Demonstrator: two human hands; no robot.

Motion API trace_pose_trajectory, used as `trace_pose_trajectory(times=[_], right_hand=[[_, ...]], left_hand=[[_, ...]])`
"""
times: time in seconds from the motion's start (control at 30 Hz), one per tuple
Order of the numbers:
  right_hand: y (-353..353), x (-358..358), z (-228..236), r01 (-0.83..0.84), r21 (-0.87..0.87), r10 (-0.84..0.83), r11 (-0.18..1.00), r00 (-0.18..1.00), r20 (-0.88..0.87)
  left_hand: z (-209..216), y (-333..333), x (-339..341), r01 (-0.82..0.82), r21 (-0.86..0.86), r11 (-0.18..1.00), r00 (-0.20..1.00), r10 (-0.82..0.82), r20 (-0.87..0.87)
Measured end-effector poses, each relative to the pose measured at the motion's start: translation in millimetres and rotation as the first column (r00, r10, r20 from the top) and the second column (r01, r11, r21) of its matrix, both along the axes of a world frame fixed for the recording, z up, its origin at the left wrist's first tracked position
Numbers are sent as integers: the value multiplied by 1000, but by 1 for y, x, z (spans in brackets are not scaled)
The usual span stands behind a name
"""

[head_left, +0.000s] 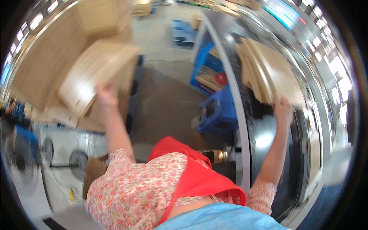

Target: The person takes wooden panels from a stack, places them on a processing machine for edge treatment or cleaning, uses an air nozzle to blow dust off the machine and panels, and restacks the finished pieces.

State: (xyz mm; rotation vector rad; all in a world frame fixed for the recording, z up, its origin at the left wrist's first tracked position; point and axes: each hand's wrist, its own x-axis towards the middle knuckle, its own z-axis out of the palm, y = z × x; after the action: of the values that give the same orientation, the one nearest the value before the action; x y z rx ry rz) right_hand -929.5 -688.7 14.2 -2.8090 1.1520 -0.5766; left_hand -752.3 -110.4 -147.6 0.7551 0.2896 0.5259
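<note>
Out to the left, my left hand (106,95) grips the near edge of a light wooden panel (97,71), its fingers partly smeared by motion. That panel lies tilted over a stack of wooden boards (119,86). At the right, my right hand (283,109) is closed on the near end of another wooden panel (274,69). Several similar panels (247,71) lie fanned beneath and beside it on a black machine bed (264,132). How far my right fingers reach under the panel is hidden.
Tall wooden boards (46,57) stand around the left stack. A blue plastic stool (220,113) and a blue crate (207,69) sit under the machine's pale frame (232,82). A fan (19,159) stands at lower left; a blue pallet (183,32) lies farther back.
</note>
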Motion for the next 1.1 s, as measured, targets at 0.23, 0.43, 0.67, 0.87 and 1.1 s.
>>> trace_pose_trajectory(times=[0.23,0.43,0.67,0.87,1.1], right_hand=[[-21,-19,-16,-188,369,12,910,902,432],[-60,-49,-32,-471,595,-182,651,664,725],[-32,-59,-33,-516,552,-372,655,416,830],[54,-136,-38,-445,513,-389,734,344,855],[124,-239,-57,-403,508,-434,761,265,861]], left_hand=[[-33,88,-8,-31,179,983,969,74,-235],[-32,135,24,-133,-19,991,942,121,-315],[-81,98,62,614,115,781,789,-606,-100],[-38,-171,-10,978,83,192,206,-948,-241],[82,-381,-123,904,252,-346,-411,-867,281]])
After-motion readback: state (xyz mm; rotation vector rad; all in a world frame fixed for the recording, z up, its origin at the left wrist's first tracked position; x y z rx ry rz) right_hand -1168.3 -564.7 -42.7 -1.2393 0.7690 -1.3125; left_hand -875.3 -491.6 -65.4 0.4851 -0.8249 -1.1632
